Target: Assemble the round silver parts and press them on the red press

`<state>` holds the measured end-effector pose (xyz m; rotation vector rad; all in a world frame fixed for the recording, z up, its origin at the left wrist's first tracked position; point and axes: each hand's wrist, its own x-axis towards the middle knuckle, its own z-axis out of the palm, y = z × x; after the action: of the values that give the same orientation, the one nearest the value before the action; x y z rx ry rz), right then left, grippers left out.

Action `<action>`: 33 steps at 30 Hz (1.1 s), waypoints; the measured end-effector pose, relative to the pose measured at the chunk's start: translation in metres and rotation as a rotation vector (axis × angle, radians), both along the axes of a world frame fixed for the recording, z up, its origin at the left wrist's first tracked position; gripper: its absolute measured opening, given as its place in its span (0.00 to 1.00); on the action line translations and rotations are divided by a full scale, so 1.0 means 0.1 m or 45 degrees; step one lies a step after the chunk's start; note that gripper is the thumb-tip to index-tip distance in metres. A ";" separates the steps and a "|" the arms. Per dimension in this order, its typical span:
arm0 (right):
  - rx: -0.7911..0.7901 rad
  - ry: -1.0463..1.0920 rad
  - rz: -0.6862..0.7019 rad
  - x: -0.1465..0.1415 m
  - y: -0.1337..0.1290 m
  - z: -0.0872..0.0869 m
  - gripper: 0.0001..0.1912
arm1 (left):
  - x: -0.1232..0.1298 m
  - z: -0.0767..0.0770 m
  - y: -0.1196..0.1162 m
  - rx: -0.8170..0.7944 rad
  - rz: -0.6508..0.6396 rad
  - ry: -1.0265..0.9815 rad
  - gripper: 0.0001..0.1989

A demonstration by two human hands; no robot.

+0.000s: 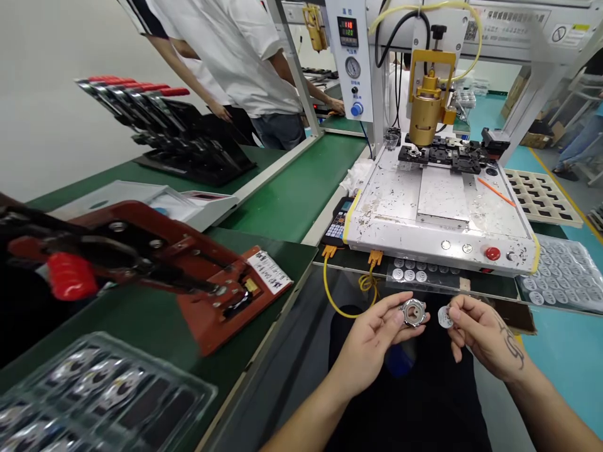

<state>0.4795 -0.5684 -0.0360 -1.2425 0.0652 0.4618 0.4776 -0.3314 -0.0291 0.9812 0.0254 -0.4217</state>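
Observation:
My left hand (377, 333) grips a round metal watch case (414, 312) between thumb and fingers, its open ring facing up toward me. Close by on the right, my right hand (478, 326) pinches a thin silver disc (445, 317) with printed marks by its edge. A small gap separates the disc from the case. Both hands are over my lap, in front of the bench edge. Just beyond them, a clear sheet with similar silver discs (409, 275) lies under the front of the dispensing machine (443, 232).
A red-brown toggle press (207, 282) stands on the left bench, near a clear tray (155, 402) of metal parts. More discs fill a plastic tray (560, 270) at right. A yellow cable (328, 282) loops ahead of my hands. A co-worker in a white shirt (235, 56) stands behind the bench.

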 end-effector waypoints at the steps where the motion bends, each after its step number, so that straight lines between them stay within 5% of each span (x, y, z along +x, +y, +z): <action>1: -0.010 -0.003 0.010 -0.01 0.01 0.01 0.19 | -0.01 0.01 0.00 0.000 -0.001 -0.004 0.24; 16: -0.246 -0.152 0.111 0.02 0.04 0.10 0.21 | -0.06 0.06 0.02 -0.077 -0.014 0.065 0.23; 25: -0.575 -0.561 0.060 0.06 0.21 0.32 0.18 | -0.10 0.06 -0.01 0.032 -0.002 -0.026 0.24; 33: -0.648 -0.607 0.112 0.06 0.33 0.33 0.16 | -0.15 0.07 -0.04 0.139 -0.002 -0.129 0.24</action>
<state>0.4856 -0.5352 -0.0033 -1.8338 -0.2952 0.2159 0.4627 -0.3353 -0.0226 1.1090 -0.0441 -0.3745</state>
